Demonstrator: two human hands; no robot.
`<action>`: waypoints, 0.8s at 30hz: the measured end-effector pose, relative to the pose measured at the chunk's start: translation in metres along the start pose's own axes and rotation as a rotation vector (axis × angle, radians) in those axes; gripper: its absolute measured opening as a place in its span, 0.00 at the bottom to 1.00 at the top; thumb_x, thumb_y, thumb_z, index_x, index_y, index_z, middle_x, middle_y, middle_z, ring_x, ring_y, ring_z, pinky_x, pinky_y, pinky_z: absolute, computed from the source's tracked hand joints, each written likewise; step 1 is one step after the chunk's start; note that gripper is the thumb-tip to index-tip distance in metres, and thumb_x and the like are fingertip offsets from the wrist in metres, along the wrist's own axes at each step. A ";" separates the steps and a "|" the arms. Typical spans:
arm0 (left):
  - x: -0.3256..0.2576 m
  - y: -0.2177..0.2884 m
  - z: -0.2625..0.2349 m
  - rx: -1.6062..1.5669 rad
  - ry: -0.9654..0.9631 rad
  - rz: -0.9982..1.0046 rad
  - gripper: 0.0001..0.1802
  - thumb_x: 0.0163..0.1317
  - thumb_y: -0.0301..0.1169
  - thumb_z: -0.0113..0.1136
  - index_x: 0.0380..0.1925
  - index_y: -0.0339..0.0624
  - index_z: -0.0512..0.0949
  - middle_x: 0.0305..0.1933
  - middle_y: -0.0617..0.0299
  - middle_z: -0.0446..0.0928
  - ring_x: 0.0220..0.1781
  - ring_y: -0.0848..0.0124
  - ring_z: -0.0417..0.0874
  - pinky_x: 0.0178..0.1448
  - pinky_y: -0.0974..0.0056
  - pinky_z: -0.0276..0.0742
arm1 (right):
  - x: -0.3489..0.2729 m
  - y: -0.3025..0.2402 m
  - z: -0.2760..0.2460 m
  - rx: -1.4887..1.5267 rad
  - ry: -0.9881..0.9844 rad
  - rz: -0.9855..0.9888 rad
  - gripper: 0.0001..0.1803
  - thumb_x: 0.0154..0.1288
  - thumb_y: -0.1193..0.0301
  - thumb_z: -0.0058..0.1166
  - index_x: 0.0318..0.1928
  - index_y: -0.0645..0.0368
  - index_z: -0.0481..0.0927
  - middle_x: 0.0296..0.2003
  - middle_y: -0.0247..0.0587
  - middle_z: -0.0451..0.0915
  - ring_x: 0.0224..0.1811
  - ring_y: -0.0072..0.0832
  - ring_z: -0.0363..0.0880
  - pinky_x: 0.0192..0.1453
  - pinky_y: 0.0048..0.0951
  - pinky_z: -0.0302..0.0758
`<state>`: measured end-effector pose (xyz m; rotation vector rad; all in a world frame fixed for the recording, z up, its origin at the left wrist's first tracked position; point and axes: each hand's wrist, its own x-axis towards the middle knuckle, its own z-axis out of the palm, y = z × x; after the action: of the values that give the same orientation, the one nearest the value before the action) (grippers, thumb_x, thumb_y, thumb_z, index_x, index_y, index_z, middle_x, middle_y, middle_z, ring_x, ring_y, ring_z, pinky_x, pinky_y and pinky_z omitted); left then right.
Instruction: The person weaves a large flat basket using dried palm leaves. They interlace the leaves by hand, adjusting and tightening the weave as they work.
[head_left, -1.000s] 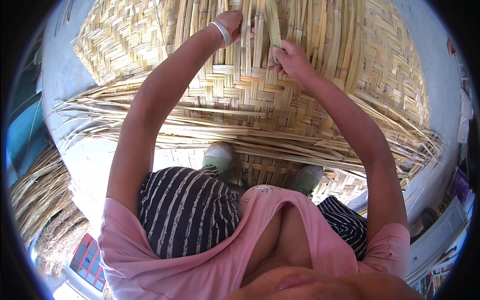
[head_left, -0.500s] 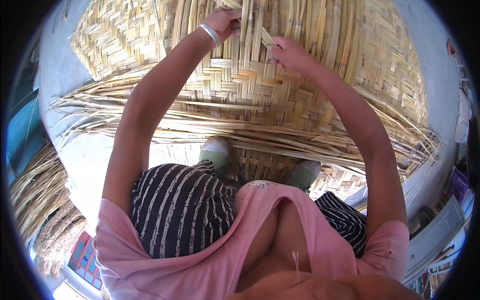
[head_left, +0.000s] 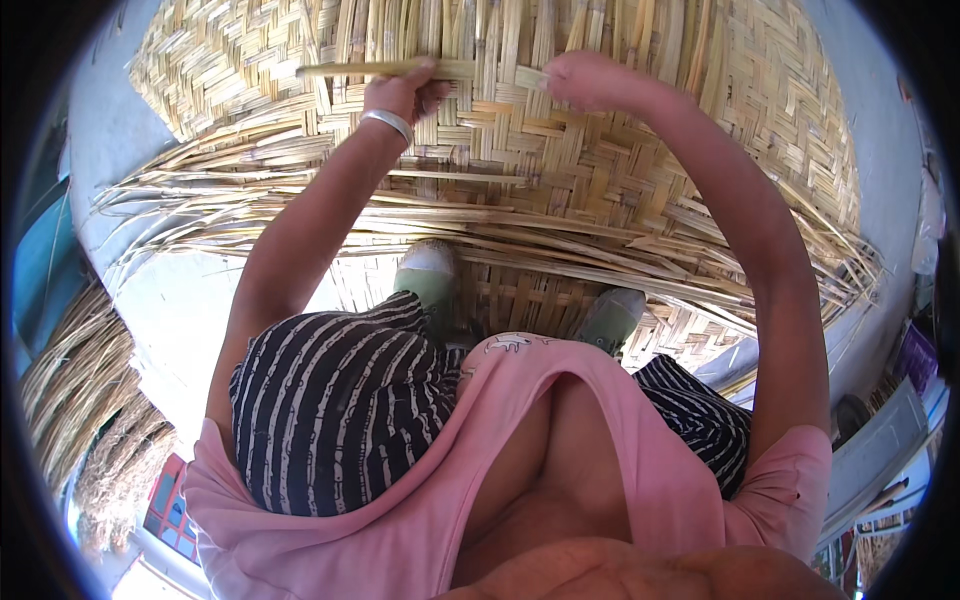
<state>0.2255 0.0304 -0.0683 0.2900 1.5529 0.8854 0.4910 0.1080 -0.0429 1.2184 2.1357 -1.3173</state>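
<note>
A pale woven reed mat (head_left: pixel 570 175) spreads out in front of me, its upright split reeds loose at the far side. Across those reeds lies a flat reed strip (head_left: pixel 350 69), nearly level, passing among them. My left hand (head_left: pixel 403 93), with a silvery bangle at the wrist, is closed on the strip left of the middle; the strip's tip sticks out beyond it to the left. My right hand (head_left: pixel 585 80) is closed at the strip's right part, slightly blurred, its fingertips partly hidden.
A bunch of loose long reeds (head_left: pixel 480 226) lies across the mat's near part, by my two green shoes (head_left: pixel 428 275). Piles of straw (head_left: pixel 75 370) stand at the left beside a blue surface (head_left: pixel 45 260). A purple object (head_left: pixel 917 360) sits at the far right.
My left hand has moved left and toward me; my right hand has shifted slightly away and right. The strip, slanted before, now lies nearly level across the upright reeds.
</note>
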 end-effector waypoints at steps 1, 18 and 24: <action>-0.004 -0.004 -0.001 -0.012 0.032 -0.015 0.11 0.70 0.30 0.67 0.47 0.37 0.82 0.37 0.55 0.88 0.33 0.70 0.90 0.28 0.69 0.81 | 0.003 0.003 0.009 -0.109 0.026 -0.024 0.18 0.77 0.60 0.48 0.43 0.62 0.83 0.33 0.46 0.84 0.34 0.40 0.83 0.44 0.46 0.80; -0.042 -0.026 0.029 0.589 -0.134 0.328 0.20 0.67 0.41 0.71 0.51 0.38 0.85 0.37 0.61 0.88 0.38 0.72 0.88 0.41 0.67 0.85 | -0.007 0.044 0.016 0.261 0.000 0.023 0.12 0.75 0.63 0.55 0.38 0.60 0.81 0.28 0.35 0.82 0.26 0.21 0.78 0.33 0.31 0.76; -0.001 -0.021 0.089 1.215 -0.500 1.106 0.14 0.64 0.31 0.67 0.49 0.40 0.83 0.42 0.50 0.84 0.49 0.51 0.86 0.58 0.54 0.83 | -0.004 0.053 0.020 0.207 0.023 0.004 0.11 0.74 0.65 0.56 0.48 0.58 0.82 0.32 0.33 0.83 0.31 0.22 0.79 0.38 0.29 0.78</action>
<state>0.3151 0.0479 -0.0759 2.1970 1.1942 0.4340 0.5337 0.0999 -0.0797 1.3213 2.0507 -1.5618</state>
